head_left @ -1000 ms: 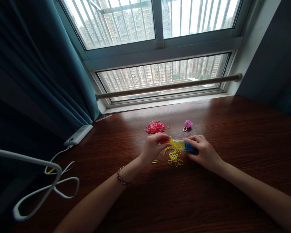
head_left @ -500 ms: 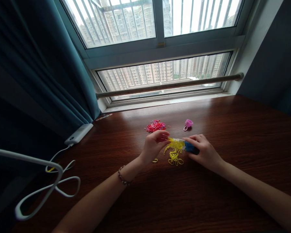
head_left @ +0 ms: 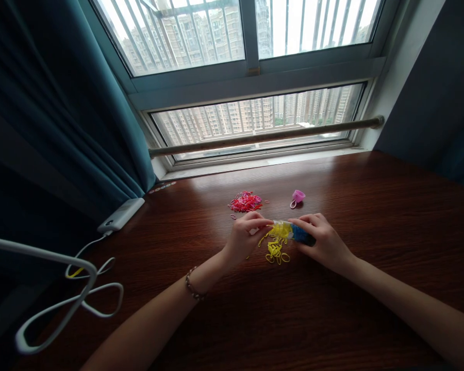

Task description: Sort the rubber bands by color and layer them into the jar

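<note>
A clear packet of rubber bands (head_left: 281, 230), yellow at its left part and blue at its right, lies tilted slightly down to the right between both hands. My right hand (head_left: 325, 239) is closed round the blue end, fingers above and thumb below. At the yellow end, the fingertips of my left hand (head_left: 244, 234) are pinched together on the packet's edge; whether a single band is between them is too small to tell. Just below the packet is a loose pile of yellow rubber bands (head_left: 277, 252) on the brown table (head_left: 232, 319).
Beyond my left hand lies a heap of red and pink rubber bands (head_left: 246, 201). A small pink cup-shaped piece with a loop (head_left: 298, 196) sits farther right. To the left are a white power strip (head_left: 121, 215) and its looped white cable (head_left: 100, 312). A window rail (head_left: 270, 138) runs behind.
My left fingertips have closed in at the packet's yellow end, where yellow bands showed beside them before. My right hand keeps its grip. The whole view has shifted slightly.
</note>
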Demonstrator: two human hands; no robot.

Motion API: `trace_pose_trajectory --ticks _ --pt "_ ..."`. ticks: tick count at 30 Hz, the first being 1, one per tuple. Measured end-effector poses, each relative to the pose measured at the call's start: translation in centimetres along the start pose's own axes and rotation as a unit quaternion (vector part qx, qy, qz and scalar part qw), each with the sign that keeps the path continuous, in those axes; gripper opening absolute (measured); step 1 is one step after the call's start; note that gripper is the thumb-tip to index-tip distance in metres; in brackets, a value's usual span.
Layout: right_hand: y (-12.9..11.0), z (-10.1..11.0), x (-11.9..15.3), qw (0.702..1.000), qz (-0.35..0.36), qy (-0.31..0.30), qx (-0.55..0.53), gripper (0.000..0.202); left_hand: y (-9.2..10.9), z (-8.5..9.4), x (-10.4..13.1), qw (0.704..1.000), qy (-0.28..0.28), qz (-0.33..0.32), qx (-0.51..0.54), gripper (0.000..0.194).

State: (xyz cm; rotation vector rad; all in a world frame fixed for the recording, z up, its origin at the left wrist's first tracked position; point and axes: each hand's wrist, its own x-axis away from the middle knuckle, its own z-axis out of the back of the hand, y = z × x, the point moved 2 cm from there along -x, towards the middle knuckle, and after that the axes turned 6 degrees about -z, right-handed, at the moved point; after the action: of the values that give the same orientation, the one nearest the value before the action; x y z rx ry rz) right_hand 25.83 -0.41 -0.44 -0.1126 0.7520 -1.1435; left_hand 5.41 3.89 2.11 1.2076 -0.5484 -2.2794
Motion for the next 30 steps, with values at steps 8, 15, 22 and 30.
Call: trace_pose_trajectory --ticks 8,15,22,30 --pt "0.2 0.0 0.0 1.0 -0.011 0.005 0.01 0.045 0.4 -0.5 0.5 0.983 0.011 0.056 0.176 0.018" --pt "0.0 0.3 -0.1 0.999 -0.016 0.031 -0.026 0.042 0.2 0.0 0.2 0.963 0.09 0.067 0.247 0.025" --pt "0.2 -0.3 0.1 0.964 -0.076 0.025 -0.255 0.041 0.2 -1.1 0.3 0.987 -0.076 0.049 0.132 0.049" --pt "-1.9 -1.2 0.4 0.913 -0.084 -0.01 -0.399 0.03 1.8 -2.4 1.0 0.969 -0.125 0.103 0.184 0.058"
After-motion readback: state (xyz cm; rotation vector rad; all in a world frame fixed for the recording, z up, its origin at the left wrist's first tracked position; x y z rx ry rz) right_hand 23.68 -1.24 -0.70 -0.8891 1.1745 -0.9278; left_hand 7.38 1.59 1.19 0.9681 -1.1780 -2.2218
